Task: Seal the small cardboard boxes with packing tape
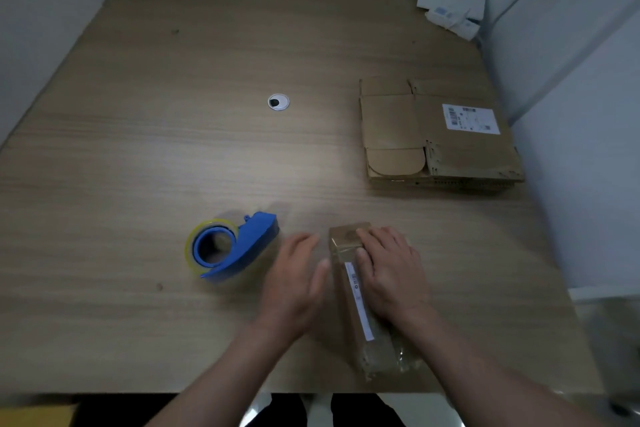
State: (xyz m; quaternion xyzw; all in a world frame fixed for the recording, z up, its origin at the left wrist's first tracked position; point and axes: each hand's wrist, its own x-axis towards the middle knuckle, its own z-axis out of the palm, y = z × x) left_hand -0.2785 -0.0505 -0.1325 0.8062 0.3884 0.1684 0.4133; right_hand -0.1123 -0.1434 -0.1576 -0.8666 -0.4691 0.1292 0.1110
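Small cardboard box (360,291) sits lower center-right of the frame, clear tape already across its far end. Right hand (389,274) lies flat on top, fingers straight; left hand (294,284) is open just beside its left side. Blue tape dispenser (230,244) rests further left, flattened cartons (436,135) stacked at upper right on the wooden desk (173,132).

I can read no text. White label (471,118) on the flattened cardboard stack (391,121), near the right edge of the table (173,156): a barcode and dark print blocks, too blurred to make out. Narrow white label strip (358,302) along the small cardboard box (340,288), near the front edge: small dark marks, illegible. White packets (450,7) at the far right corner: blue patches, unreadable.
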